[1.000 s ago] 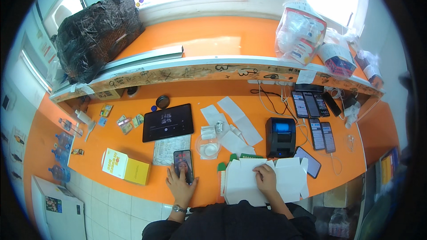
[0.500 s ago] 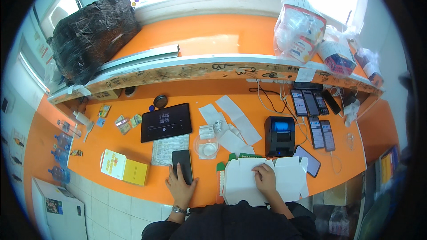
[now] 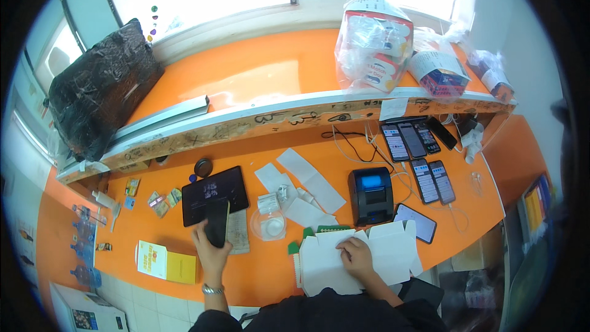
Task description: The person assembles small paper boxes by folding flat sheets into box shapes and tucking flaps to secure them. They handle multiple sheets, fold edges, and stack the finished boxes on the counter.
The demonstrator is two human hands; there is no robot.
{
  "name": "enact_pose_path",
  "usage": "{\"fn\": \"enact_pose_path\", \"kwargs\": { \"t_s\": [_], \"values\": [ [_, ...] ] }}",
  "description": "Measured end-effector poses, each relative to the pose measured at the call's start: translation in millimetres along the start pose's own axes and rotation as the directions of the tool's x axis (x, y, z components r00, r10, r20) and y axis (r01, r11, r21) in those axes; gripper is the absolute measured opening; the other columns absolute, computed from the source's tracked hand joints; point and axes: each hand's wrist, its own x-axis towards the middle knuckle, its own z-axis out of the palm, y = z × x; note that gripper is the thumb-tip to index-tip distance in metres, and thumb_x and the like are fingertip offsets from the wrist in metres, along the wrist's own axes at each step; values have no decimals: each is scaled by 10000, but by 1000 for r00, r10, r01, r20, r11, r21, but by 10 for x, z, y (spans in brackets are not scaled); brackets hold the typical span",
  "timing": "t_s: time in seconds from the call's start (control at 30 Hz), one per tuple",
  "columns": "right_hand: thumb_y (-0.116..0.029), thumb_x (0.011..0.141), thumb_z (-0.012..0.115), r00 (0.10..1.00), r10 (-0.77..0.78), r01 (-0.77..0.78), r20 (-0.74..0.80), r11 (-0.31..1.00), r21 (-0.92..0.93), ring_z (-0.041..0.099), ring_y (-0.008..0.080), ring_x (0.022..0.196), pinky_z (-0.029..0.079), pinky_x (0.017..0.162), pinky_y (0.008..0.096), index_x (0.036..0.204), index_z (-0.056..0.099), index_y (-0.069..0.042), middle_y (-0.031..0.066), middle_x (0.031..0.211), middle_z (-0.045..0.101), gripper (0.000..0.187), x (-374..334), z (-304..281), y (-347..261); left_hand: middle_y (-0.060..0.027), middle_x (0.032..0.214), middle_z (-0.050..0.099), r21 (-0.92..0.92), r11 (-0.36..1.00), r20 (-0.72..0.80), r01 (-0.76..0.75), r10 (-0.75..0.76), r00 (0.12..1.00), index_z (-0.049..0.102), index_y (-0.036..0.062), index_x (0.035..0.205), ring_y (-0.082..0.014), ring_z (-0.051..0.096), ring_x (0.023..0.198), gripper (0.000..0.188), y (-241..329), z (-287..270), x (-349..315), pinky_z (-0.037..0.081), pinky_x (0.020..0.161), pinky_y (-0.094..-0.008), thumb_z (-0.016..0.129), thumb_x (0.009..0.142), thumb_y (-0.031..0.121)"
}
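1. Well left of the left hand: a yellow and white card box [image 3: 166,261], lying on the orange table [image 3: 255,278].

2. In the left hand [image 3: 212,257]: a thin, long, black phone [image 3: 217,224]. A second ago, flat on the table with a bright picture; half a second ago, still down there but dark. Now seems picked up and tipped, with the top end over the low edge of a flat black tablet [image 3: 212,190]. Probably being carried now, not tapped.

3. Left hand's pose: curled round the low end of the phone, fingers on the left, thumb on the right, arm reaching straight ahead. Holding on, by the look of it.

4. Just right of the left hand: a pale paper sheet with writing [image 3: 238,233], partly under the tablet.

5. Between both hands, a bit farther ahead: a round, clear plastic tub [image 3: 269,226], and past that, long white paper strips [image 3: 312,178].

6. Right hand [image 3: 356,257]: well apart from the left, resting on a flat white card with flaps [image 3: 322,261], fingers bent, much as before. Cannot tell if pinching any of that card.

7. Ahead of the right hand, slightly right: a boxy black plastic printer [image 3: 372,197].
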Motion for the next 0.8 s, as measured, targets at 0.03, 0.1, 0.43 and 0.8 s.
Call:
{"fn": "enact_pose_path", "kwargs": {
  "t_s": [0.03,0.1,0.43,0.8],
  "values": [
    [-22,726,585,1000,-6,6,-5,1000,1,594,298,772,469,693,408,812,635,-52,102,795,601,103,2,1,2,-196,1182,405,-6,993,10,-118,118,993,452,54,1229,-401,452,1133,696,11,19,208,423,954,-438,688,576,4],
    [-24,727,586,1000,-8,8,-8,1000,4,593,300,776,469,694,409,809,635,-53,103,799,604,100,2,8,12,-191,1165,410,-42,957,112,-285,288,951,474,43,1197,-394,455,1131,646,55,160,636,417,966,-422,684,587,3],
    [-11,724,600,999,0,0,-49,1000,10,594,305,755,476,670,406,812,641,-52,104,785,600,106,3,12,57,-137,1139,450,-124,856,662,-502,449,601,517,110,1108,-355,474,1115,624,369,1513,1822,432,939,-416,794,549,89],
    [-22,731,611,998,33,-34,-52,999,-21,599,310,769,485,686,409,848,633,-50,111,844,607,122,38,-35,21,-151,1281,444,-195,903,646,-382,411,643,516,64,1213,-315,519,1105,541,215,1666,1792,450,942,-353,724,714,52]
  ]
}}
